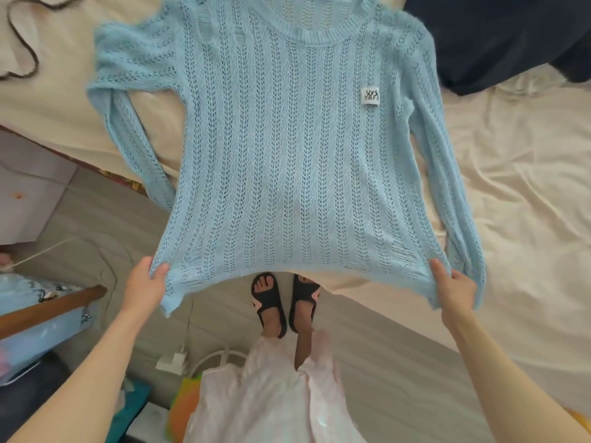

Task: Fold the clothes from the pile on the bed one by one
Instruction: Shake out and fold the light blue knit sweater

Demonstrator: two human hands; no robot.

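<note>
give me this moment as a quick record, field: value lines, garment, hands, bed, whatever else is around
garment: light blue open-knit sweater, long sleeves, spread front up, white label on chest
position: upper part on the bed, hem pulled past its edge
left hand: grips the hem's left corner
right hand: grips the hem's right corner
also on bed: dark navy cloth at top right, dark cord at top left
floor: person's feet in black sandals
fold state: not yet folded

The long-sleeved open-knit sweater (287,148) is pale blue with vertical eyelet stripes and a small white patch (370,96) lettered in black, the rumpled bed sheet (518,174) is cream, and the slide sandals (270,302) are black.
</note>
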